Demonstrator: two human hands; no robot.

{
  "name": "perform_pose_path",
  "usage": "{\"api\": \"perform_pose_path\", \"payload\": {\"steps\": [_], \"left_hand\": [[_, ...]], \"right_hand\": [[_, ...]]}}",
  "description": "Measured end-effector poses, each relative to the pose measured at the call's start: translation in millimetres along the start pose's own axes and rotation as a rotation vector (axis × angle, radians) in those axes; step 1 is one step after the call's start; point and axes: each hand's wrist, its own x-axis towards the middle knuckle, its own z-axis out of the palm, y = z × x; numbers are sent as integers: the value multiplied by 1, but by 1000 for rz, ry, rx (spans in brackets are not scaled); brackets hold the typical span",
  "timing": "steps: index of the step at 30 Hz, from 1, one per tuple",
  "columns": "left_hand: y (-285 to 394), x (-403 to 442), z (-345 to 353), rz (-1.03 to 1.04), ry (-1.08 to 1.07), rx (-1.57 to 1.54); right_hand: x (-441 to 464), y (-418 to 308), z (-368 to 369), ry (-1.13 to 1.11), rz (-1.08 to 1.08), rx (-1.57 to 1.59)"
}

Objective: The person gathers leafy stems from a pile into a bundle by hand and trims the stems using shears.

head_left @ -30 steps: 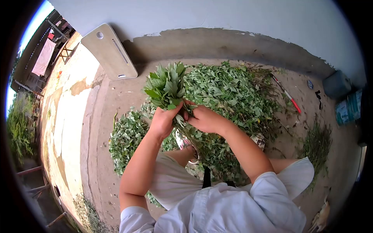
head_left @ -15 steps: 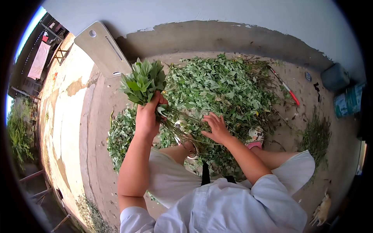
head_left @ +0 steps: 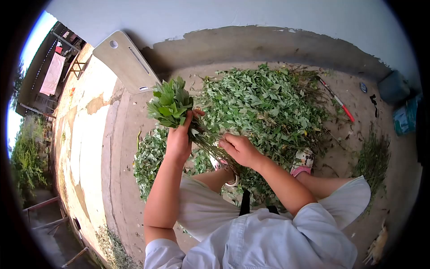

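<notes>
A bunch of leafy green stems [head_left: 169, 104] is held up in my left hand [head_left: 180, 136], whose fingers wrap round it just below the leaves. The stems slant down to the right from that grip. My right hand [head_left: 239, 149] has its fingers closed at the stems' lower part; its fingertips are partly hidden. Beyond and beneath my hands lies a large heap of cut leafy plants [head_left: 264, 103]. A smaller leafy pile [head_left: 150, 161] is on the ground to the left of my left forearm.
A pale board [head_left: 127, 62] leans against the wall [head_left: 251, 42]. At the right are a red-and-white stick [head_left: 336, 99], a dark bucket [head_left: 393, 87], a teal container [head_left: 405, 120] and a stem pile [head_left: 374, 157]. A small animal [head_left: 377, 244] lies at the lower right.
My right hand left the bunch near my left hand, opened over the heap, and is now closed at the lower stems. My left hand moved the bunch leftward from its first position.
</notes>
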Motion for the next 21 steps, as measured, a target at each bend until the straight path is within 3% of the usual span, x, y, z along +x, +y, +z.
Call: {"api": "perform_pose_path", "payload": {"steps": [9, 11, 12, 14, 17, 21], "left_hand": [[3, -4, -7, -58, 8, -254], [6, -4, -17, -41, -7, -308], [10, -5, -19, -42, -5, -359], [14, -4, -31, -29, -23, -429], [18, -2, -49, -40, -86, -522], [18, -2, -56, -50, -156, -597]], "right_hand": [[-36, 9, 6, 14, -18, -67], [-48, 33, -10, -244, 125, 166], [-48, 42, -25, -383, 357, 185], [-49, 74, -53, -248, 660, 377], [-48, 122, -97, 19, 874, 134], [-52, 150, -116, -23, 839, 23]]}}
